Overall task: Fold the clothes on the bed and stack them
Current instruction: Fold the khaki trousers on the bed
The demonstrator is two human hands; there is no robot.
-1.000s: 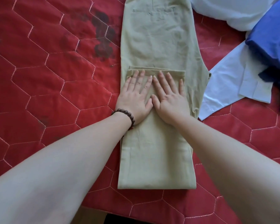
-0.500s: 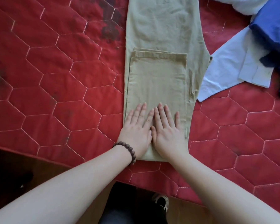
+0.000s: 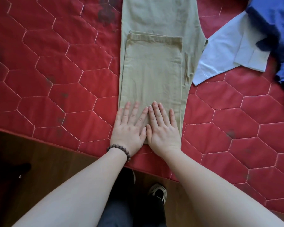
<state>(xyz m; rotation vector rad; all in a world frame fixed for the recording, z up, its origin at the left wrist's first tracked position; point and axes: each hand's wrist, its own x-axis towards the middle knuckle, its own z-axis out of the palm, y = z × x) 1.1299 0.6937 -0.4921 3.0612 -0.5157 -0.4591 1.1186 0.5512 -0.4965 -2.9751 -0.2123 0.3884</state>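
Khaki trousers lie lengthwise on the red quilted bed cover, their legs folded up over the upper part. My left hand, with a bead bracelet on the wrist, presses flat on the near fold. My right hand lies flat beside it, thumbs almost touching. All fingers are straight. To the right lie a pale blue garment and a dark blue garment, both unfolded.
The bed's near edge runs diagonally just below my wrists, with a dark wooden floor beyond it. My dark trousers and a black and white shoe show below.
Both flat hands have slid down the folded trouser legs from the hem end toward me, stopping at the near fold. The view has tilted down, showing the bed edge and floor.
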